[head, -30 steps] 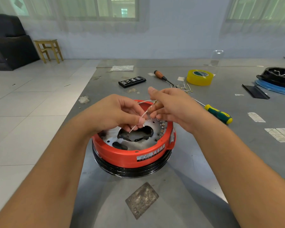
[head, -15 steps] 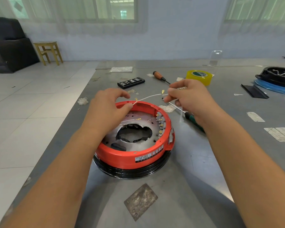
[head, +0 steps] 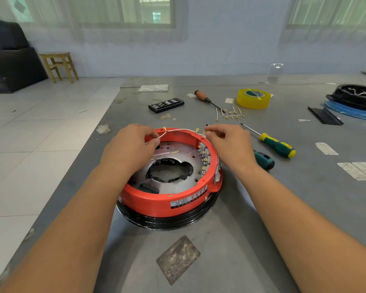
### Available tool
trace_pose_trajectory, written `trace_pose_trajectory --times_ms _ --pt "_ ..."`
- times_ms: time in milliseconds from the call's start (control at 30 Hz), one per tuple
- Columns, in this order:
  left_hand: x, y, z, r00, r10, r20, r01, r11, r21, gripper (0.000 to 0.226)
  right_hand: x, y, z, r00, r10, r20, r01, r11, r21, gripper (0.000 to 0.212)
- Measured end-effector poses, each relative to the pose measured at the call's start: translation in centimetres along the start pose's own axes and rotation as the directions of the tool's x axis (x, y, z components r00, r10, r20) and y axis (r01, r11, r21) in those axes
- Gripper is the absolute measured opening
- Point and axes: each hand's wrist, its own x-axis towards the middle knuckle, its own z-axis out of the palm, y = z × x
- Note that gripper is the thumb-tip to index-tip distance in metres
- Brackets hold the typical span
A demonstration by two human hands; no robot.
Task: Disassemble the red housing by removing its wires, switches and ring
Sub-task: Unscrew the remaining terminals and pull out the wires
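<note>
The red housing [head: 167,199] sits on the desk [head: 262,240] in the near middle, open side up over a black ring [head: 167,222], with a row of brass-tabbed switches [head: 204,159] along its inner right wall. Both hands hold one white wire [head: 181,130] stretched across the far rim: the left hand [head: 131,149] pinches it between thumb and forefinger at the left end, and the right hand [head: 230,144] pinches the right end, where small yellow terminals show at the fingers [head: 208,132]. The wire looks already free of the switches, so the step in hand seems to be lifting it clear and laying it aside. To do that well, it should probably be raised straight off the rim so its terminals do not hook the red edge or the switch tabs, then carried to the far right, where other pulled wires [head: 230,114] lie near the yellow tape roll [head: 253,98]. One more white wire [head: 165,153] lies on the metal plate inside the housing, so more wire work likely remains. A green-and-yellow screwdriver [head: 277,144] and a second dark-handled one [head: 263,160] lie just right of the right hand, within reach for the switches.
</note>
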Motion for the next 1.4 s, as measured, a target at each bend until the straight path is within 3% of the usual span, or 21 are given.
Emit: trace_pose_trajectory --times_ms 233,333,433,600,767,1000,1267,1400 --pt "-0.2 0.0 -0.3 0.994 -0.097 -0.044 0.097 0.995 -0.002 0.013 -0.8 1.6 0.8 0.956 0.135 0.26 -0.219 0.918 0.33 0.028" --pt "0.0 -0.3 -0.2 0.992 -0.108 -0.068 0.107 0.994 -0.022 0.011 -0.6 1.8 0.9 0.966 0.196 0.17 -0.234 0.942 0.241 0.019" --pt "0.1 -0.6 -0.1 0.99 -0.108 -0.089 0.104 0.993 -0.052 0.007 -0.4 2.1 1.0 0.984 0.156 0.088 -0.163 0.984 0.073 0.015" --pt "0.2 -0.8 -0.2 0.986 -0.145 -0.085 0.14 0.988 -0.063 0.037 -0.6 2.1 0.9 0.984 0.116 0.132 -0.128 0.988 0.088 0.011" --pt "0.3 -0.9 -0.4 0.984 -0.167 -0.067 0.165 0.985 -0.041 0.031 -0.8 2.7 -0.2 0.958 0.091 0.272 -0.156 0.961 0.227 0.011" --pt "0.1 -0.8 -0.7 0.981 -0.175 -0.088 0.172 0.984 -0.037 0.028 -0.7 2.7 -1.8 0.865 0.068 0.496 -0.266 0.902 0.339 0.034" --pt "0.0 -0.6 -1.0 0.98 -0.186 -0.074 0.183 0.982 -0.04 0.03 -0.3 3.0 -1.2 0.89 0.103 0.444 -0.31 0.85 0.427 0.04" --pt "0.0 -0.5 -1.0 0.977 -0.202 -0.064 0.199 0.979 -0.051 0.031 -0.6 3.2 -0.9 0.923 0.093 0.373 -0.213 0.931 0.297 0.045"
